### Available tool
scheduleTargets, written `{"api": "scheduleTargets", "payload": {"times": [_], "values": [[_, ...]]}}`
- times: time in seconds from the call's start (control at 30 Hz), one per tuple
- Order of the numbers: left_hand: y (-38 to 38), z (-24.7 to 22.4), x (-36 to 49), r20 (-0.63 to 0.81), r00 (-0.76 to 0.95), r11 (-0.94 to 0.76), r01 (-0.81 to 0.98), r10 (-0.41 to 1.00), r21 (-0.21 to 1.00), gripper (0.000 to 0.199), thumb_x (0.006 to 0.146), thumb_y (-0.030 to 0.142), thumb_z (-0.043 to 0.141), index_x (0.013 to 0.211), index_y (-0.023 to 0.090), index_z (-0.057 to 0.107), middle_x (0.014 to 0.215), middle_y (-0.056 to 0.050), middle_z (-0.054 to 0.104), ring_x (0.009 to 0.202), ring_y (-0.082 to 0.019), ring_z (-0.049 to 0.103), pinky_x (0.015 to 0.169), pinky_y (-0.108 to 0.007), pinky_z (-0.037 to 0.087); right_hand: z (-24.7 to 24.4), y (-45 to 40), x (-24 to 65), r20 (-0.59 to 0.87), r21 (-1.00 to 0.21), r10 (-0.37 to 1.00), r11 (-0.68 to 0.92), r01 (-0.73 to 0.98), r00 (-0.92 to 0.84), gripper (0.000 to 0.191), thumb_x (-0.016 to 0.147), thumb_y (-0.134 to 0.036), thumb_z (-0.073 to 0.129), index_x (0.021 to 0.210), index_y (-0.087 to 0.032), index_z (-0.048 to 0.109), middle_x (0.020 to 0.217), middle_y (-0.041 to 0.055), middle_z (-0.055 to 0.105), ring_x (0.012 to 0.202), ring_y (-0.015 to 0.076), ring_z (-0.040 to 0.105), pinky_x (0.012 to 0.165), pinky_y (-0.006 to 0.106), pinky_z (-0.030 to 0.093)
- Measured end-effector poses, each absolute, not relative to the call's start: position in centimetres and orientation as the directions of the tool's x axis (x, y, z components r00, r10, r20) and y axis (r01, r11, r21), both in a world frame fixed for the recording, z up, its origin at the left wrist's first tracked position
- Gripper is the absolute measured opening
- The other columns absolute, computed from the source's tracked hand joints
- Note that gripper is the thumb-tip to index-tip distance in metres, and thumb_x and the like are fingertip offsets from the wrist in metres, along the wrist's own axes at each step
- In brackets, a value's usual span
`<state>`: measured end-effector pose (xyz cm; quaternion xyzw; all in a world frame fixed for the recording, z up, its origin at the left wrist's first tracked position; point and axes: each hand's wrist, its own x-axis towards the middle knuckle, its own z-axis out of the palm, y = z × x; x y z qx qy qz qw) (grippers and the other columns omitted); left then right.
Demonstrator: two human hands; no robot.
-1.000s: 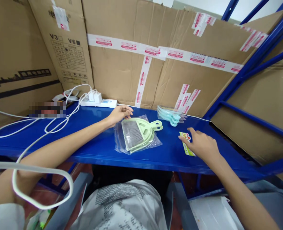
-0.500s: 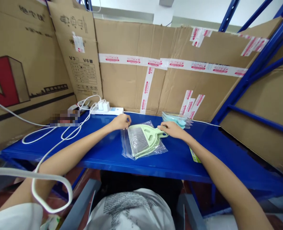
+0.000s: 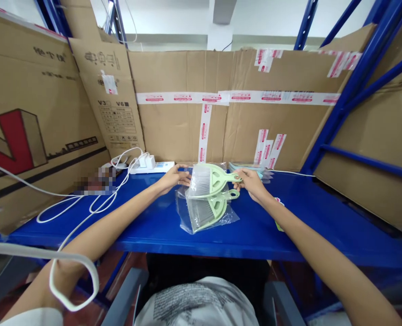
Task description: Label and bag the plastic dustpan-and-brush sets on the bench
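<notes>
Two light-green hand brushes with pale bristles are near the middle of the blue table. My right hand (image 3: 250,183) is closed on the handle end of the upper hand brush (image 3: 217,177), which is raised and overlaps the other. Below it, the lower hand brush (image 3: 217,207) lies in a clear plastic bag (image 3: 183,213), its looped handle pointing right. My left hand (image 3: 175,178) is at the left edge of the upper brush, fingers stretched out and apart; whether they touch its clear wrapping I cannot tell.
Behind my right hand lie light-blue packaged items (image 3: 233,167). A white power strip (image 3: 153,167) with plugs and looping white cables (image 3: 114,199) occupies the left. Cardboard walls (image 3: 176,131) enclose the blue table (image 3: 146,233). A green-yellow item (image 3: 279,226) is partly hidden by my right forearm.
The upper brush has been lifted up and away from the lower one by my right hand, so both handles now show separately. My left hand's fingers have spread from a pinch. The view tilted up.
</notes>
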<state>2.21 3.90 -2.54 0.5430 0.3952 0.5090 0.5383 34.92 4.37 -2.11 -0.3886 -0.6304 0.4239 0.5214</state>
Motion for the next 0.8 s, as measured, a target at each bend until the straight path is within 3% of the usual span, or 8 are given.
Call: {"api": "scheduleTargets", "payload": {"times": [0.17, 0.4, 0.53, 0.7, 0.8], "values": [[3.5, -2.2, 2.7, 0.038, 0.156, 0.000, -0.235, 0.987, 0.972, 0.053, 0.079, 0.005, 0.082, 0.121, 0.017, 0.052, 0.076, 0.001, 0.071, 0.059, -0.015, 0.071, 0.059, -0.025, 0.058, -2.3, 4.0, 34.6, 0.306, -0.951, 0.921, 0.306, -0.039, -0.241, 0.039, 0.089, -0.054, 0.077, 0.099, -0.023, 0.058, 0.068, -0.0013, 0.067, 0.057, 0.0189, 0.072, 0.053, 0.030, 0.061], [3.1, -1.6, 3.0, -0.008, 0.128, 0.041, -0.255, 0.992, 0.966, 0.038, 0.084, 0.007, 0.074, 0.116, 0.017, 0.056, 0.075, 0.001, 0.070, 0.054, -0.014, 0.068, 0.054, -0.024, 0.057, -2.0, 3.5, 34.4, 0.250, -0.968, 0.921, 0.244, -0.057, -0.300, 0.030, 0.092, -0.046, 0.073, 0.104, -0.023, 0.057, 0.069, 0.0008, 0.071, 0.063, 0.0224, 0.075, 0.059, 0.034, 0.063], [3.4, -1.9, 2.9, -0.029, 0.129, 0.060, -0.239, 0.991, 0.969, 0.025, 0.082, 0.004, 0.076, 0.102, 0.014, 0.064, 0.073, -0.001, 0.070, 0.052, -0.013, 0.066, 0.051, -0.022, 0.054, -1.6, 3.0, 34.4, 0.212, -0.976, 0.919, 0.214, -0.030, -0.333, 0.030, 0.089, -0.044, 0.073, 0.102, -0.021, 0.060, 0.073, 0.0046, 0.075, 0.063, 0.0212, 0.074, 0.056, 0.029, 0.059], [4.2, -1.7, 1.6, -0.037, 0.094, 0.060, -0.248, 0.995, 0.967, 0.023, 0.077, 0.000, 0.078, 0.095, 0.011, 0.067, 0.071, -0.004, 0.071, 0.052, -0.014, 0.066, 0.051, -0.023, 0.054, -1.6, 3.2, 34.4, 0.258, -0.941, 0.902, 0.316, 0.122, -0.347, 0.039, 0.085, -0.055, 0.077, 0.097, -0.019, 0.069, 0.089, 0.0081, 0.080, 0.083, 0.0218, 0.075, 0.064, 0.027, 0.054], [4.8, -1.1, 0.3, -0.013, 0.066, 0.031, -0.277, 0.998, 0.960, 0.024, 0.075, 0.000, 0.080, 0.092, 0.011, 0.067, 0.073, -0.004, 0.071, 0.054, -0.014, 0.066, 0.053, -0.023, 0.055, -2.0, 4.0, 34.6, 0.282, -0.877, 0.894, 0.387, 0.284, -0.348, 0.057, 0.090, -0.074, 0.064, 0.088, -0.018, 0.073, 0.093, 0.0114, 0.080, 0.090, 0.0233, 0.073, 0.075, 0.030, 0.054]]}}
